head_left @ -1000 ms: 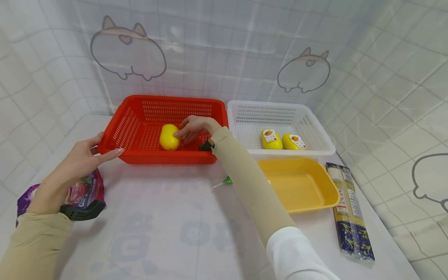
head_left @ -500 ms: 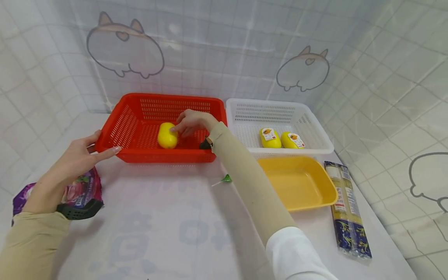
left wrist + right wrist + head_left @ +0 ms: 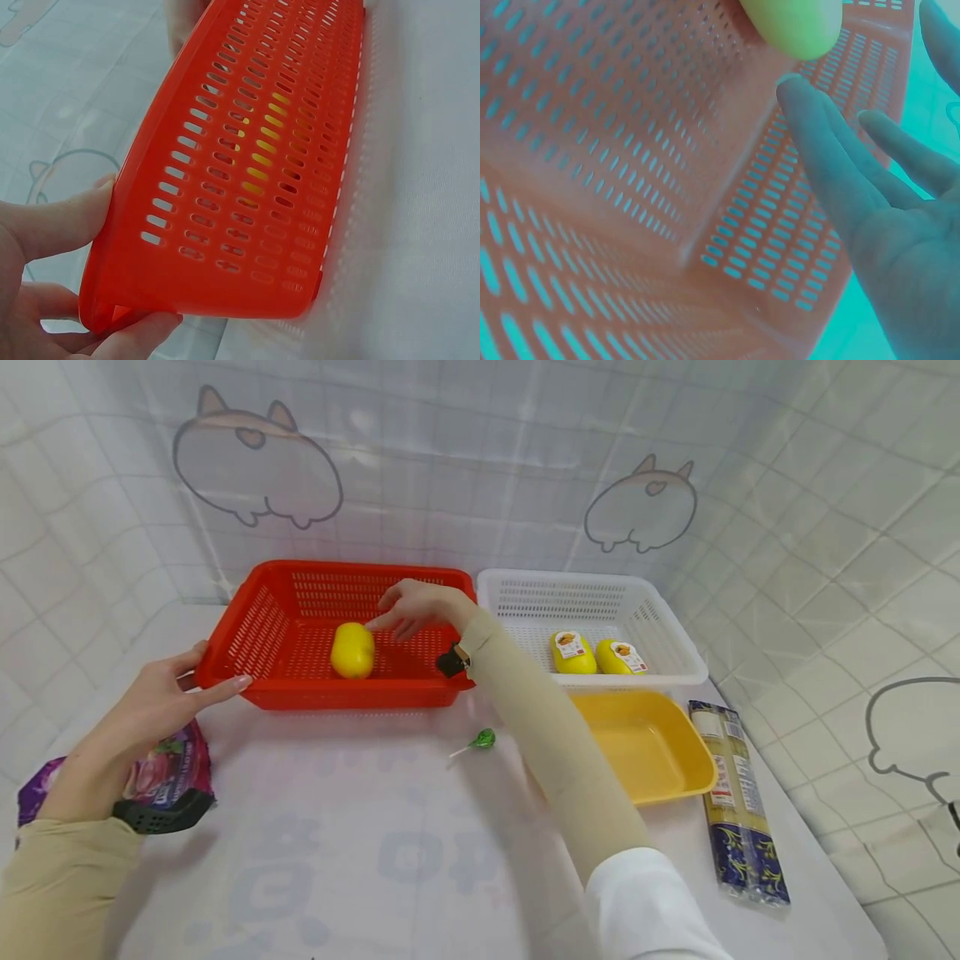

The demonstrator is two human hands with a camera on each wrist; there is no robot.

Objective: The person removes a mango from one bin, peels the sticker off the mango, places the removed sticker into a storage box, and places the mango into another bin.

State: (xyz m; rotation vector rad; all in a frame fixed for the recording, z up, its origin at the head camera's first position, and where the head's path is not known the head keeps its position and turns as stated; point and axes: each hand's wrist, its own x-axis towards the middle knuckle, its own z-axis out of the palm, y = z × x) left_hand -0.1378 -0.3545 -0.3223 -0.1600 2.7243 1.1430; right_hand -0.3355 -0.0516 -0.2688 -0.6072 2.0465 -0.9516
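Observation:
My left hand (image 3: 160,702) grips the left front corner of a red perforated plastic basket (image 3: 352,695). In the left wrist view, the thumb and fingers close round the basket's rim (image 3: 142,142). Inside the basket lies a smooth, oblong yellow fruit (image 3: 352,651), left of the middle. My right hand (image 3: 420,607) is over the basket's right half, with fingers spread and nothing held. The right wrist view shows its fingertips (image 3: 789,84) just below the end of the yellow fruit (image 3: 799,26), with a gap between them.
Right of the red basket stands a white basket (image 3: 600,680) with two labelled yellow fruits (image 3: 573,653). In front are a yellow tub (image 3: 652,752), a green lollipop (image 3: 484,738) and long packs of pasta (image 3: 738,802). A purple pouch (image 3: 176,768) lies under the left forearm.
The right hand has moved off the yellow fruit, up and to the right, its fingers spreading. The fruit stays in the red basket. The left hand keeps its grip on the corner.

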